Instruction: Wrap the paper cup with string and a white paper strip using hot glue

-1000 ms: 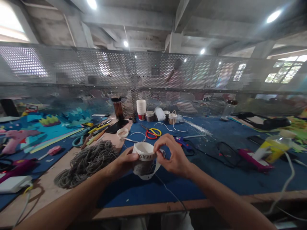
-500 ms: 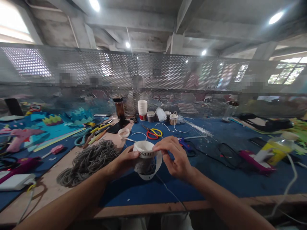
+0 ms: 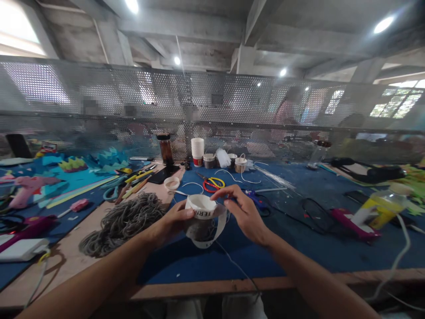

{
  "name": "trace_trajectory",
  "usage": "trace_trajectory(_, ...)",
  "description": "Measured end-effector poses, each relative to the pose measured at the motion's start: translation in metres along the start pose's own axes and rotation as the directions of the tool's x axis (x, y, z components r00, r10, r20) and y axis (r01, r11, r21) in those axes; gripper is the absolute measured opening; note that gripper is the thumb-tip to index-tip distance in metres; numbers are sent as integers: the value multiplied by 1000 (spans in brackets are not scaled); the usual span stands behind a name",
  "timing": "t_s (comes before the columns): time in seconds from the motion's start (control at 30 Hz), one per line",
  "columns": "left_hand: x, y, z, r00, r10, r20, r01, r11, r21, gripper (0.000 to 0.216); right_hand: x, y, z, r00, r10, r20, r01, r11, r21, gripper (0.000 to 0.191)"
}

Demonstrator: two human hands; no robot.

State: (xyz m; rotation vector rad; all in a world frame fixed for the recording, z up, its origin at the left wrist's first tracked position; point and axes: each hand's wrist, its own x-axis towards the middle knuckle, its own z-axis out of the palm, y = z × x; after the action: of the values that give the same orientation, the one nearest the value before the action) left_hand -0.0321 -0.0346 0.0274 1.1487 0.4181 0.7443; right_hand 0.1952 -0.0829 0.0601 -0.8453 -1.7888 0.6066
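My left hand (image 3: 172, 222) is wrapped round a white paper cup (image 3: 200, 213) with dark lettering, held just above the blue mat (image 3: 285, 248). A white paper strip (image 3: 217, 230) curls off the cup's right side and hangs below it. My right hand (image 3: 241, 213) is at the cup's right rim, fingers curled and pinching that strip near its top. A thin grey cord (image 3: 235, 266) trails from the cup toward me.
A pile of grey cord (image 3: 124, 221) lies to the left. Red and yellow scissors (image 3: 210, 183), a stack of paper cups (image 3: 196, 150), small jars and a brown bottle (image 3: 165, 149) stand behind. Glue guns, felt pieces and a yellow bottle (image 3: 381, 201) lie around. A perforated metal screen (image 3: 212, 106) backs the bench.
My right hand has lifted slightly and shifted along the cup's rim, pulling the strip outward to the right. The left hand keeps holding the cup in the same place.
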Motion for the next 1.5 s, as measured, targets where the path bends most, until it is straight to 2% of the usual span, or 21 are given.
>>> trace_trajectory(0.07,0,1,0,1000,-9,-3,9,1000,3,50,-2,0,1,995,-92,-42,89,994,-64,34)
trace_trajectory(0.2,1,3,-1,1000,1,-3,-1,1000,32,50,-7,-2,5,961,-278,-3,273,946,-176,35)
trace_trajectory(0.3,2,2,-1,1000,18,-2,-18,998,63,51,-8,-3,7,947,-321,33,320,921,-222,36)
trace_trajectory(0.43,3,0,-1,1000,11,-6,-10,994,105,51,-6,-3,7,966,-254,47,258,949,-180,29)
trace_trajectory(0.6,2,-3,-2,1000,17,0,-17,992,125,49,-3,-2,5,994,7,113,-5,1000,-19,26)
trace_trajectory(0.67,1,-1,-1,1000,12,-11,-11,994,111,50,-2,-2,5,996,49,75,-49,999,-10,25)
trace_trajectory(0.73,2,1,-1,1000,14,-25,-12,995,103,51,-3,-2,5,1000,-1,-8,1,998,-62,24)
trace_trajectory(0.8,2,3,-1,999,22,-33,-18,994,112,51,-5,-3,7,992,-113,-59,104,985,-141,26)
trace_trajectory(0.9,2,3,-1,999,23,-47,-16,991,129,49,-8,-4,10,967,-251,-32,238,946,-220,30)
trace_trajectory(1.0,2,2,-2,998,29,-59,-21,991,135,49,-10,-4,13,955,-297,11,290,923,-255,32)
trace_trajectory(1.13,3,-1,-2,998,26,-61,-17,988,154,50,-8,-3,13,966,-257,22,255,939,-229,28)
trace_trajectory(1.33,4,-5,-6,997,39,-70,-23,977,211,52,-4,-3,10,998,-11,63,16,997,-71,24)
trace_trajectory(1.5,4,-4,-6,995,63,-81,-48,982,182,45,-6,-1,11,994,-100,-50,90,981,-169,25)
